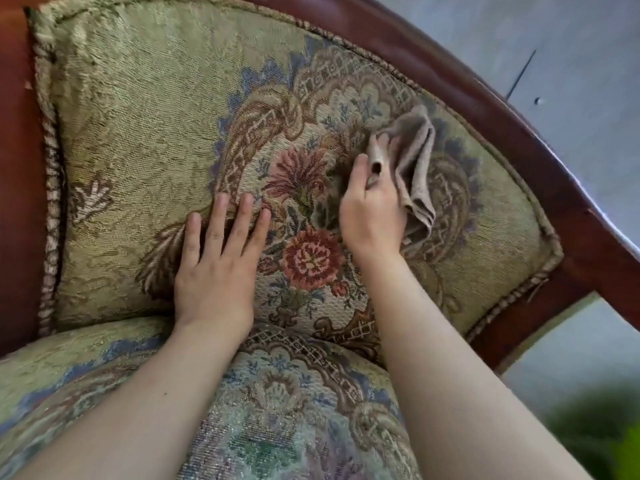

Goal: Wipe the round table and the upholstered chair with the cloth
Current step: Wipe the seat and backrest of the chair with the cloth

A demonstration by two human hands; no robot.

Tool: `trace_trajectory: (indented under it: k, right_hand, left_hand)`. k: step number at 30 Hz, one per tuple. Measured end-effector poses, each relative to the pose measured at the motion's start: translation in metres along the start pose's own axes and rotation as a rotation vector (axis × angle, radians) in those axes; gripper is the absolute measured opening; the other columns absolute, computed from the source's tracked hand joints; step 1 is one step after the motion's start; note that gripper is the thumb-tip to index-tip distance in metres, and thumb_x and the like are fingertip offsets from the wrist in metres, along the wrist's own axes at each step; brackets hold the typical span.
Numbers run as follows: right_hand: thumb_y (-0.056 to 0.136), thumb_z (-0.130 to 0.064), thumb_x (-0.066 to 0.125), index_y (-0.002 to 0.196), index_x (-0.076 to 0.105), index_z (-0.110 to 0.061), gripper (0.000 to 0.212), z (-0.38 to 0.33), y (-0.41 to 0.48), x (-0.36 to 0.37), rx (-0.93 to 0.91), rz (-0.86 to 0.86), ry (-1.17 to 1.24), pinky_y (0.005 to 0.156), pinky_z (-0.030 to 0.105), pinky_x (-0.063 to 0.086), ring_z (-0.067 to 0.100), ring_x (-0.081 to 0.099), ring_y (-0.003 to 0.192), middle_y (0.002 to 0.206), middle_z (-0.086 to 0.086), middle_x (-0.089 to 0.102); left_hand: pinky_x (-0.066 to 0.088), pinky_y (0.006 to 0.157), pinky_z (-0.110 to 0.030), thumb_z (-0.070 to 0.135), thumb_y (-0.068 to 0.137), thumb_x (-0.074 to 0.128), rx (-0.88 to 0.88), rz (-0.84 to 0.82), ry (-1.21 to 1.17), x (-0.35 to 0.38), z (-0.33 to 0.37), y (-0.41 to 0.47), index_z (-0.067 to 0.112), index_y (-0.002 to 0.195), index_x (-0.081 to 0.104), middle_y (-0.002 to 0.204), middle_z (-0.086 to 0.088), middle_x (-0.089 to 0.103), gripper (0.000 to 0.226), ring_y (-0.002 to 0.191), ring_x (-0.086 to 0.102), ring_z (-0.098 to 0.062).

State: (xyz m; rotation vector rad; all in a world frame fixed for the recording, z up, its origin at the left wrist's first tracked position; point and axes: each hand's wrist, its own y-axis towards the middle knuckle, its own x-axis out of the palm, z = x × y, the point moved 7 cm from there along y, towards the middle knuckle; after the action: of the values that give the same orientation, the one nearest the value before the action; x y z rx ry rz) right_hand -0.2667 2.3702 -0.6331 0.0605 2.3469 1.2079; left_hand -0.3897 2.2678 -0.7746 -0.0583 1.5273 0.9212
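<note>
The upholstered chair (138, 150) fills the view, with green floral tapestry fabric and a dark red wooden frame. My right hand (372, 213) grips a folded beige cloth (412, 161) and presses it against the right part of the chair's backrest. My left hand (216, 261) lies flat on the backrest, fingers spread, to the left of the woven flowers. The seat cushion (284, 410) bulges below both forearms. The round table is not in view.
The wooden frame (485, 91) curves around the backrest's top and right side. A grey floor (571, 46) shows beyond it at the upper right. A blurred green plant (602, 431) sits at the lower right corner.
</note>
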Motion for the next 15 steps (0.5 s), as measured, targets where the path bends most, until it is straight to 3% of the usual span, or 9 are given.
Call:
trace_trajectory:
  k: [2,4,7,11,15]
  right_hand:
    - [0.105,-0.049,0.025,0.158,0.023,-0.027,0.057,0.008,-0.016,0.027,-0.109,-0.083,-0.141,0.122,0.037,0.020,0.011,0.012,0.152,0.167,-0.008,0.019]
    - [0.102,-0.052,0.021,0.159,0.018,-0.027,0.062,0.012,-0.029,0.040,-0.180,-0.096,-0.213,0.124,0.040,0.016,0.013,0.006,0.154,0.168,-0.008,0.011]
    - [0.098,-0.056,0.018,0.158,0.021,-0.028,0.066,0.017,-0.044,0.052,-0.214,-0.137,-0.186,0.120,0.029,0.014,0.014,0.010,0.153,0.168,-0.007,0.014]
    - [0.102,-0.050,0.025,0.155,0.032,-0.028,0.057,0.023,-0.067,0.055,-0.284,-0.253,-0.116,0.122,0.033,0.020,0.009,0.016,0.151,0.164,-0.007,0.026]
    - [0.105,-0.044,0.028,0.148,0.046,-0.026,0.050,0.025,-0.088,0.042,-0.409,-0.319,-0.171,0.119,0.029,0.027,0.001,0.023,0.146,0.158,-0.006,0.040]
  left_hand:
    - [-0.033,0.110,-0.050,0.036,0.088,0.070,0.001,0.000,-0.001,-0.001,0.001,0.000,0.023,0.143,-0.044,0.152,-0.005,-0.051,0.128,0.137,-0.049,-0.031]
    - [-0.031,0.112,-0.051,0.034,0.089,0.069,0.005,0.010,0.010,-0.002,0.003,0.000,0.022,0.144,-0.043,0.153,-0.005,-0.050,0.126,0.138,-0.048,-0.032]
    - [-0.029,0.112,-0.051,0.034,0.088,0.070,-0.001,0.035,0.023,-0.003,0.004,-0.001,0.023,0.146,-0.041,0.155,-0.006,-0.047,0.125,0.138,-0.047,-0.032]
    - [-0.030,0.112,-0.051,0.033,0.088,0.068,0.013,0.065,0.012,-0.003,0.004,-0.002,0.024,0.146,-0.039,0.158,-0.004,-0.042,0.122,0.142,-0.042,-0.032]
    - [-0.031,0.113,-0.049,0.032,0.089,0.068,0.025,0.091,-0.012,-0.002,0.002,-0.002,0.026,0.146,-0.040,0.157,-0.002,-0.043,0.123,0.142,-0.043,-0.030]
